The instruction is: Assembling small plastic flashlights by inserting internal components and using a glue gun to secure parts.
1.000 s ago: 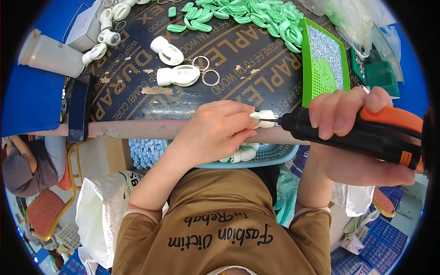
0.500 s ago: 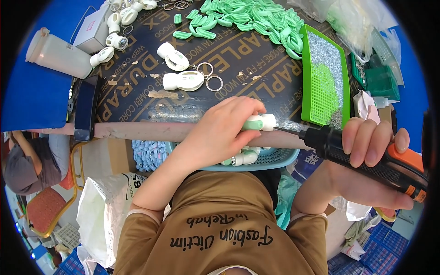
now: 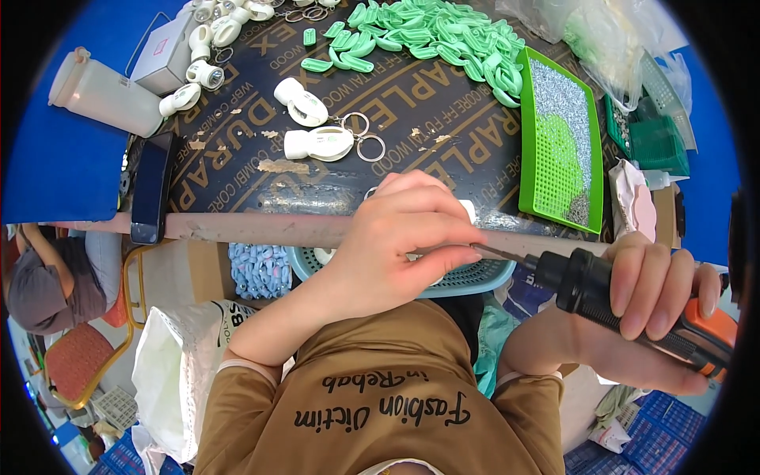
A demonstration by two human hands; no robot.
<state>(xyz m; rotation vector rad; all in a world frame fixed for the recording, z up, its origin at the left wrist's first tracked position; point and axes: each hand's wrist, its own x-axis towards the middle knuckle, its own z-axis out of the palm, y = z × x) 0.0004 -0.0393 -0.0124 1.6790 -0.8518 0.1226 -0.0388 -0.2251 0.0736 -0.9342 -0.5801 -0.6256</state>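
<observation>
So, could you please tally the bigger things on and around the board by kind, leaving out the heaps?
Electric screwdriver in the right hand: 1
White part in the left hand: 1
Green tray: 1
Dark phone: 1
White jug: 1
White casings with key rings: 2
Total: 7

A dark printed board (image 3: 237,158) is covered with green plastic pieces (image 3: 427,32), white keyring parts (image 3: 317,142), a green tray (image 3: 558,142) and a black phone (image 3: 150,186).

A dark plywood surface (image 3: 237,170) stands on a blue floor (image 3: 55,158); an orange chair (image 3: 75,360) is at lower left.
</observation>
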